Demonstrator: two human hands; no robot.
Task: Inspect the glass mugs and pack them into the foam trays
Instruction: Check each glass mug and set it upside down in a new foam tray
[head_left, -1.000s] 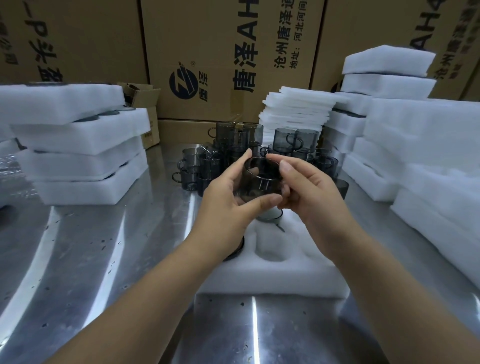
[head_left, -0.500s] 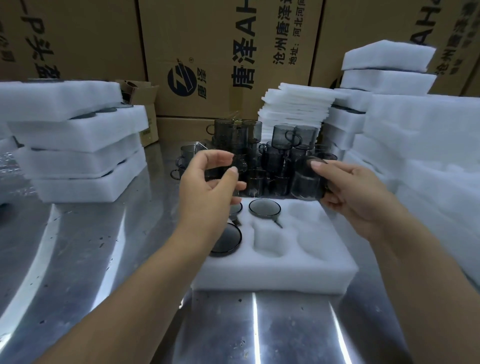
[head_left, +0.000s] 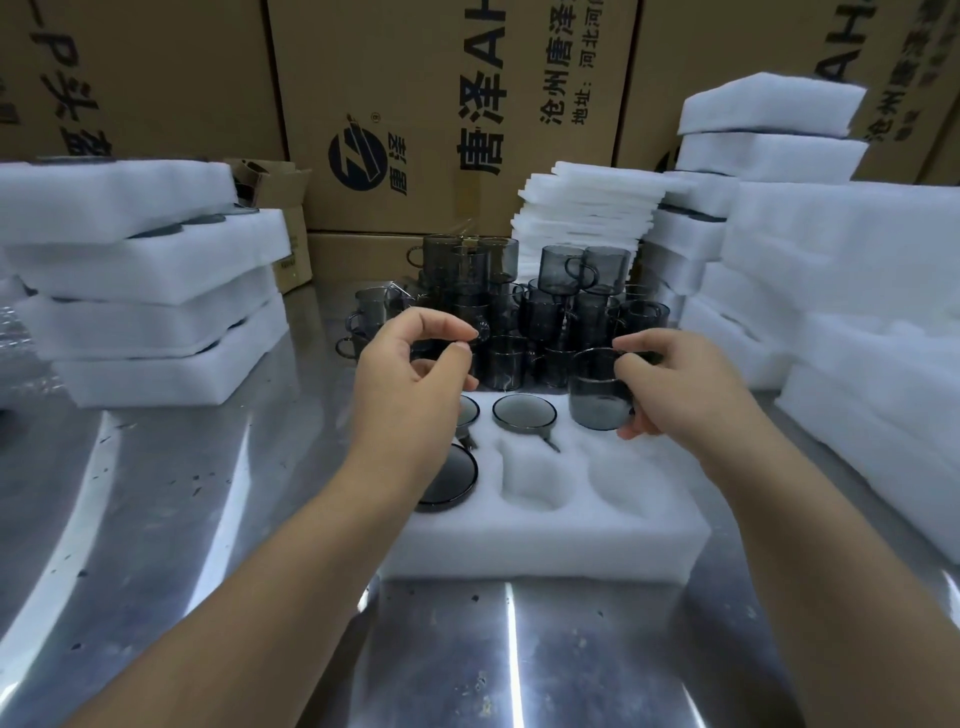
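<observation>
My right hand grips a smoky cylindrical glass mug at the far right corner of the white foam tray — left hand loosely curved, empty; scuffed steel table, cardboard cartons behind

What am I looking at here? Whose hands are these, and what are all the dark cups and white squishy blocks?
There is no machine here. These are a person's two bare hands, filmed by a camera worn on the head, looking forward and down. The right hand holds a smoky glass mug just over a white foam tray that lies on a shiny metal table. The tray has hollows, and another mug already sits in one. The left hand is curled near a pile of mugs; I cannot tell whether it touches one. Stacks of foam trays stand on both sides, with cardboard boxes behind.
</observation>
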